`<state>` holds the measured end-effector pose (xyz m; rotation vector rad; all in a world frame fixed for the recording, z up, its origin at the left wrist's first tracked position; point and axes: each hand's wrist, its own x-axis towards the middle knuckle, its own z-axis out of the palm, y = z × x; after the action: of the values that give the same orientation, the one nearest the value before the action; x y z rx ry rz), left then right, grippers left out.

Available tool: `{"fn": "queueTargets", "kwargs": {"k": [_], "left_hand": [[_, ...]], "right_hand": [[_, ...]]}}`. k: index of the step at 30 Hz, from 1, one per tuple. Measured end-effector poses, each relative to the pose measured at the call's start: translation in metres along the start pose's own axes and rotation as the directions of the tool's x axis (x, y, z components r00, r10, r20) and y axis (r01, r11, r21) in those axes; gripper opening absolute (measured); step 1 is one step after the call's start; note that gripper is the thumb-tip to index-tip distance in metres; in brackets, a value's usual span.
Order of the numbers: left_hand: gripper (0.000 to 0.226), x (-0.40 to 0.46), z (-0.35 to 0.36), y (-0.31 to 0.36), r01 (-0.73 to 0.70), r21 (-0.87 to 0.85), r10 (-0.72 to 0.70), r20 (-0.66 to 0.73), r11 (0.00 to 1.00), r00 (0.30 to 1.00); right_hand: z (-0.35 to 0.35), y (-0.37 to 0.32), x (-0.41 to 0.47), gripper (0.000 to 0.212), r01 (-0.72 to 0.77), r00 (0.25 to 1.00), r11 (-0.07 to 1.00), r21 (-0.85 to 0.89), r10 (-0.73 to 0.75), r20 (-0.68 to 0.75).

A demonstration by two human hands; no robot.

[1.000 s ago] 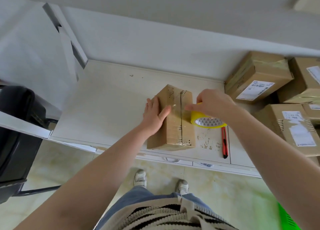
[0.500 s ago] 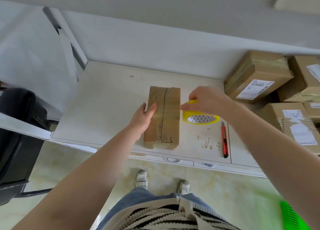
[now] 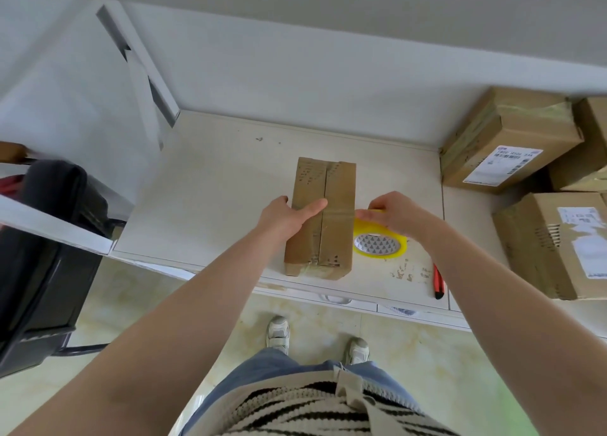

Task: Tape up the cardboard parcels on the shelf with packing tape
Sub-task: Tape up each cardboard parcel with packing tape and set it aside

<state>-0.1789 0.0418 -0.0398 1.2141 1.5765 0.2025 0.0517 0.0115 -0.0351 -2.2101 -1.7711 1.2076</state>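
Note:
A long cardboard parcel (image 3: 328, 186) lies flat on the white shelf (image 3: 210, 192), its centre seam facing up. My left hand (image 3: 289, 217) rests on the parcel's left half, thumb stretched across to the seam. At the parcel's right side my right hand (image 3: 391, 215) grips a yellow roll of packing tape (image 3: 379, 243). A clear strip of tape runs from the roll across the parcel's top toward my left thumb.
A red utility knife (image 3: 438, 281) lies near the shelf's front edge, right of the roll. Several taped parcels with labels (image 3: 505, 140) are stacked at the right. A black chair (image 3: 42, 255) stands to the left.
The parcel was tilted up on an edge and has been laid flat and straightened. My left thumb now lies across its top. The roll has moved down beside the parcel's right side.

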Motion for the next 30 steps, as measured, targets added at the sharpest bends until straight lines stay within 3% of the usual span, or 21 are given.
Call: {"fn": "queueTargets", "kwargs": {"k": [3,5,10,12,17,18,21,24,27,30], "left_hand": [[0.065,0.003,-0.001,0.004,0.026,-0.091,-0.018,0.078,0.996,0.997],[0.057,0.003,-0.006,0.005,0.034,-0.179,-0.009,0.140,0.983,0.990],[0.081,-0.003,0.000,-0.002,0.144,-0.371,-0.020,0.318,0.917,0.948],[0.078,-0.004,0.002,-0.005,0.153,-0.384,-0.017,0.334,0.910,0.942],[0.077,0.001,-0.011,0.002,-0.038,-0.287,0.088,0.165,0.957,0.982],[0.085,-0.001,-0.011,0.008,-0.047,-0.281,0.095,0.158,0.959,0.983],[0.143,-0.010,0.002,0.020,0.027,-0.158,-0.003,0.146,0.987,0.989],[0.149,-0.010,0.005,0.020,0.046,-0.014,-0.044,0.088,0.999,0.995],[0.152,-0.011,-0.003,0.017,0.052,0.022,-0.053,0.098,0.998,0.994],[0.151,-0.009,-0.009,0.012,0.045,-0.055,-0.039,0.109,0.997,0.993]], "right_hand": [[-0.002,0.000,0.000,0.045,0.014,1.000,1.000,-0.003,-0.014,-0.005],[-0.010,-0.004,-0.003,0.051,0.029,0.999,0.999,-0.027,-0.030,-0.031],[-0.039,-0.025,-0.014,0.064,0.044,0.995,0.958,-0.282,-0.066,-0.070],[-0.038,-0.035,-0.016,0.062,0.017,0.996,0.942,-0.335,-0.047,-0.081],[-0.035,-0.053,-0.019,0.060,-0.021,0.994,0.939,-0.343,-0.015,-0.104],[-0.034,-0.057,-0.020,0.061,-0.026,0.993,0.937,-0.347,-0.015,-0.114],[-0.027,-0.071,-0.021,0.065,-0.009,0.990,0.929,-0.370,-0.044,-0.134],[-0.030,-0.076,-0.021,0.061,0.089,0.993,0.947,-0.309,-0.110,-0.048],[-0.043,-0.073,-0.030,0.046,0.123,0.988,0.991,-0.044,-0.118,0.104],[-0.040,-0.074,-0.027,0.048,0.208,0.977,0.977,-0.050,-0.205,0.052]]}}
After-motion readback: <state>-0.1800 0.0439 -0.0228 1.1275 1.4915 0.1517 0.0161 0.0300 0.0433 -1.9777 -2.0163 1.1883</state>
